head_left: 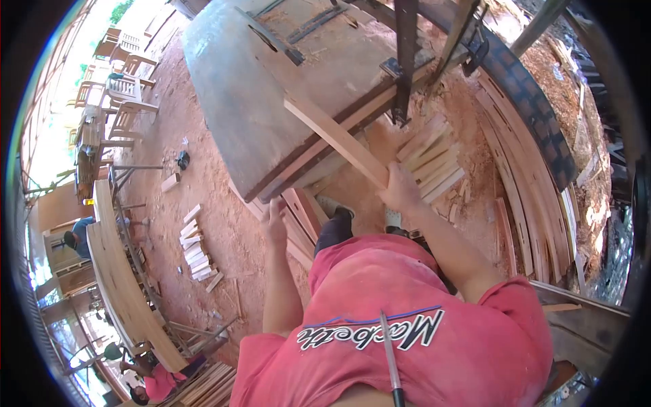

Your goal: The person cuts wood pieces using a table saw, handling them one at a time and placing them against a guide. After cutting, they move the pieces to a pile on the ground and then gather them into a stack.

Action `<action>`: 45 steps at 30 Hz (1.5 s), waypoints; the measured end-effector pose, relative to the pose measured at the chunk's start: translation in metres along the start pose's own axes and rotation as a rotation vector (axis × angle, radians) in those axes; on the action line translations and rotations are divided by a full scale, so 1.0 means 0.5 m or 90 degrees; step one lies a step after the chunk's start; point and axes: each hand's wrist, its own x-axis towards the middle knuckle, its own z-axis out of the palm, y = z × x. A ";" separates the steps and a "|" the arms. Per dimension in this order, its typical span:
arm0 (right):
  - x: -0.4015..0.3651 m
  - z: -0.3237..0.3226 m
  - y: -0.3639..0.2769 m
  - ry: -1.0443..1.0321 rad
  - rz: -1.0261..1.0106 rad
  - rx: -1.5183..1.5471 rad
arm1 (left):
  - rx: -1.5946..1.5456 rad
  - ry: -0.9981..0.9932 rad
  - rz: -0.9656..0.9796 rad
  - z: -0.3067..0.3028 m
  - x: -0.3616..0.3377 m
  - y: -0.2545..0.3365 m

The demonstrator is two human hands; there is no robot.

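Note:
A long wooden bar (pixel 337 139) lies slantwise over the near edge of a large worktable (pixel 237 102), its far end on the tabletop. Its near end is in my right hand (pixel 401 190), whose fingers are wrapped round it. Beside the table's near left corner is my left hand (pixel 274 216), raised, with its fingers partly apart and no wood in them. A dark metal frame (pixel 405 61) stands at the table's right side.
Cut wood strips (pixel 434 159) lie on the ground beyond my right hand. Long boards (pixel 529 183) are stacked at the right. Short pieces (pixel 194 247) form a row at the left. Chairs (pixel 125 88) and two other people (pixel 83 236) are farther left.

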 end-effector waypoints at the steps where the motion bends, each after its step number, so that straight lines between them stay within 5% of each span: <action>1: 0.005 0.006 0.027 -0.064 0.007 0.047 | 0.027 0.013 -0.068 -0.030 -0.018 -0.036; 2: 0.005 0.007 0.064 -0.066 0.027 0.045 | 0.107 -0.005 -0.157 -0.065 -0.046 -0.075; 4: -0.004 0.007 0.162 -0.324 0.190 0.301 | 0.262 -0.122 -0.252 -0.190 -0.101 -0.217; 6: -0.039 0.054 0.321 -0.381 0.225 0.043 | 0.325 -0.055 -0.469 -0.274 -0.222 -0.302; 7: -0.083 0.058 0.401 -0.421 0.263 -0.035 | 0.365 -0.224 -0.395 -0.364 -0.270 -0.391; 8: -0.130 0.050 0.465 -0.459 0.298 -0.115 | 0.369 -0.132 -0.500 -0.347 -0.341 -0.350; 10: -0.205 -0.038 0.483 -0.506 0.314 -0.110 | 0.119 0.060 -0.666 -0.451 -0.450 -0.568; 11: -0.216 -0.038 0.482 -0.511 0.317 -0.115 | 0.175 0.047 -0.688 -0.446 -0.489 -0.544; 13: -0.242 -0.006 0.510 -0.333 0.765 0.240 | 0.270 -0.017 -0.679 -0.383 -0.514 -0.456; 17: -0.341 0.128 0.742 -0.531 0.601 -0.061 | 0.354 -0.084 -0.603 -0.243 -0.453 -0.287; 19: -0.363 0.101 0.735 -0.331 0.459 -0.232 | 0.338 -0.073 -0.529 -0.214 -0.385 -0.269; 20: -0.356 0.059 0.713 -0.335 0.461 -0.234 | 0.321 -0.064 -0.487 -0.216 -0.354 -0.279; 22: -0.339 -0.047 0.648 -0.161 0.904 0.246 | 0.329 -0.046 -0.385 -0.190 -0.289 -0.237; 23: -0.345 -0.061 0.649 -0.163 0.907 0.243 | 0.329 -0.055 -0.354 -0.174 -0.263 -0.204; 25: -0.343 -0.073 0.653 -0.027 0.927 0.528 | 0.326 -0.059 -0.318 -0.155 -0.234 -0.169; 28: -0.317 -0.019 0.607 0.021 0.830 0.717 | 0.263 -0.036 -0.238 -0.155 -0.231 -0.151; 30: -0.270 -0.014 0.466 -0.178 0.882 0.428 | 0.264 -0.062 -0.241 -0.164 -0.261 -0.151; 32: -0.245 0.068 0.459 -0.556 0.608 0.120 | 0.265 -0.056 -0.260 -0.188 -0.313 -0.195; 34: -0.249 0.315 0.588 -0.492 0.028 0.127 | 0.281 -0.054 -0.318 -0.217 -0.379 -0.255; 35: -0.201 0.166 0.312 -0.533 0.148 -0.067 | 0.292 -0.053 -0.357 -0.240 -0.419 -0.294; 36: -0.208 0.420 0.472 -0.440 -0.038 0.075 | 0.263 -0.036 -0.388 -0.272 -0.466 -0.363; 38: -0.140 0.318 0.218 -0.574 0.028 -0.032 | 0.196 0.006 -0.468 -0.310 -0.562 -0.439; 40: -0.141 0.343 0.115 -0.525 0.136 0.152 | 0.102 0.034 -0.561 -0.346 -0.670 -0.496; 43: -0.203 0.342 0.006 -0.344 0.049 0.268 | -0.009 0.093 -0.624 -0.373 -0.814 -0.570; 45: -0.244 0.305 -0.019 -0.423 -0.001 0.217 | -0.050 0.185 -0.674 -0.375 -0.906 -0.602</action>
